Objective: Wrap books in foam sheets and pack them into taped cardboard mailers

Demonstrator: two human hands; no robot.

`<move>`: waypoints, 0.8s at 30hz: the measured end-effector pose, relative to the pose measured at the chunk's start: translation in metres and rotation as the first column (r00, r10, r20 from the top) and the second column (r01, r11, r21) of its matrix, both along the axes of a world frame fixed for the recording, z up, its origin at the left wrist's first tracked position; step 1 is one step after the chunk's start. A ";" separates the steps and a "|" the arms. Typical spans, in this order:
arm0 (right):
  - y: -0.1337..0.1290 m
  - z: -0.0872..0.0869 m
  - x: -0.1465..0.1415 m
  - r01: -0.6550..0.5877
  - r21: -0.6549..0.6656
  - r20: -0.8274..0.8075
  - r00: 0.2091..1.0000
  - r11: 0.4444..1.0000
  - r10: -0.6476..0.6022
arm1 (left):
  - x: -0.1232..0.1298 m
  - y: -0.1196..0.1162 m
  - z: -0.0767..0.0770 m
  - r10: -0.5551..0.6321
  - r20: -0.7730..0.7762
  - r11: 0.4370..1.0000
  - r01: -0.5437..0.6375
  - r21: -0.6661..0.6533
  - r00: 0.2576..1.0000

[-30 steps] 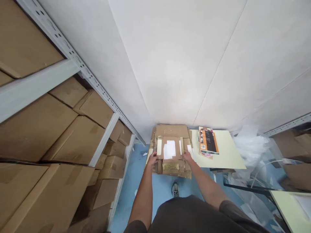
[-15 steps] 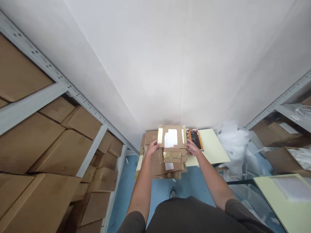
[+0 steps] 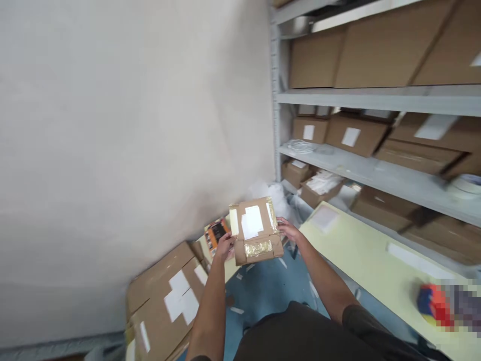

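Observation:
Between my two hands I hold a flattened cardboard box (image 3: 240, 254) up in front of me, with white labels and shiny tape on its face. My left hand (image 3: 225, 245) is closed on its left edge, and my right hand (image 3: 288, 229) grips the right edge. Behind my left hand lies an orange and dark printed package (image 3: 216, 231) on a pale yellow board. Larger flattened cardboard (image 3: 161, 306) with white labels is stacked to the lower left.
A pale yellow table (image 3: 361, 260) runs along the right. Behind it, grey shelving (image 3: 376, 100) carries several cardboard boxes and a coil of white cable (image 3: 300, 146). White plastic wrap (image 3: 278, 198) is bunched near the corner. Paper scraps lie on the blue floor (image 3: 259, 296).
My view has swung to the right, toward the shelving and long table. The flattened box has come away from above the cardboard stack, still held in both hands.

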State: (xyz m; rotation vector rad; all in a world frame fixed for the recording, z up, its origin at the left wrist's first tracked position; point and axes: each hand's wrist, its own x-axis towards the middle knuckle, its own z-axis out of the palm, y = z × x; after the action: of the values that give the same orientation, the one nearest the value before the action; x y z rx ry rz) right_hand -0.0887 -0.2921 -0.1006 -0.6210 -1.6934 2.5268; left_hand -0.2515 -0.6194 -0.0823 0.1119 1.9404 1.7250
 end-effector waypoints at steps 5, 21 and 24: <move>0.116 -0.002 0.107 0.238 -0.030 0.005 0.971 0.971 -0.238 | 0.031 0.155 0.007 -0.279 0.024 0.960 0.278 0.042 0.960; 0.250 -0.048 0.316 0.805 0.110 0.143 0.568 0.583 -0.811 | 0.113 0.478 -0.050 -0.736 0.186 0.669 0.742 0.048 0.651; 0.258 -0.057 0.317 0.869 0.196 0.185 0.423 0.455 -0.887 | 0.120 0.514 -0.068 -0.762 0.208 0.632 0.775 0.028 0.614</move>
State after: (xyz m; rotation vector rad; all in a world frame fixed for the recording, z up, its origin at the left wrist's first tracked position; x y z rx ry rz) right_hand 0.2283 -0.0339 -0.1580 -1.4308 -0.9895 1.6142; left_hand -0.1318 -0.1053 -0.1507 0.6337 1.4480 1.0257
